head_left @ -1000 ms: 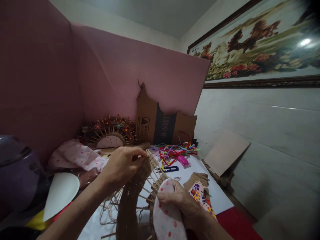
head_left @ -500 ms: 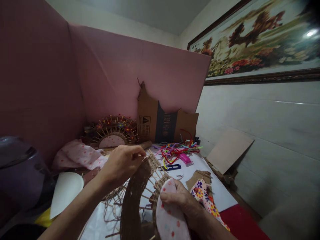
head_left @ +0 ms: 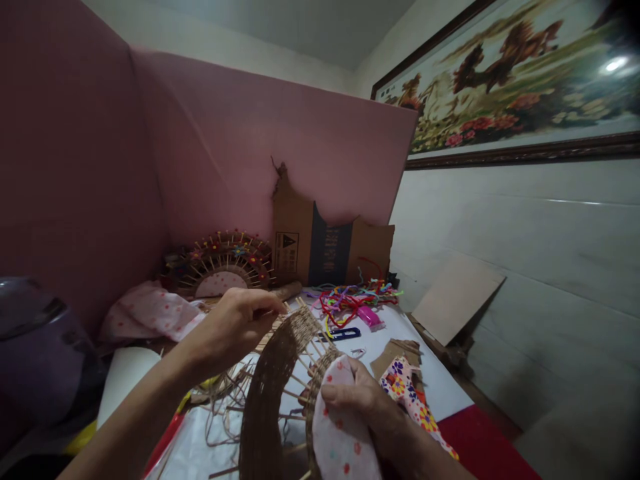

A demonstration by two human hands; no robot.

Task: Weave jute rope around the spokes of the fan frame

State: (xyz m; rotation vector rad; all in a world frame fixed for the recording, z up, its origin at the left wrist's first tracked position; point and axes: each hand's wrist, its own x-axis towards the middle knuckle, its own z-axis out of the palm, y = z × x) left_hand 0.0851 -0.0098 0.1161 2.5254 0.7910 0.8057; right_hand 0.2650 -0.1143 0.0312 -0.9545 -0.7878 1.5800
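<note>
A half-woven round piece [head_left: 273, 393] of brown cord on wooden spokes stands on edge in front of me, with a pink dotted fabric centre [head_left: 340, 443]. My right hand [head_left: 370, 410] is closed on that centre and holds the piece upright. My left hand [head_left: 235, 330] pinches a strand of the cord at the top of the woven rim. Loose cord [head_left: 225, 407] trails under the piece onto the white tabletop [head_left: 440, 390].
A finished woven fan [head_left: 220, 263] leans against the pink board [head_left: 240, 153] at the back, beside a torn cardboard box [head_left: 325, 250]. Coloured pipe cleaners [head_left: 350, 300], a blue clip [head_left: 343, 333], flowered fabric [head_left: 407, 393], dotted cloth [head_left: 150, 310], a purple pot [head_left: 35, 353].
My left hand has drawn the strand slightly left and down along the rim. The woven piece has turned a little, and the view has shifted slightly.
</note>
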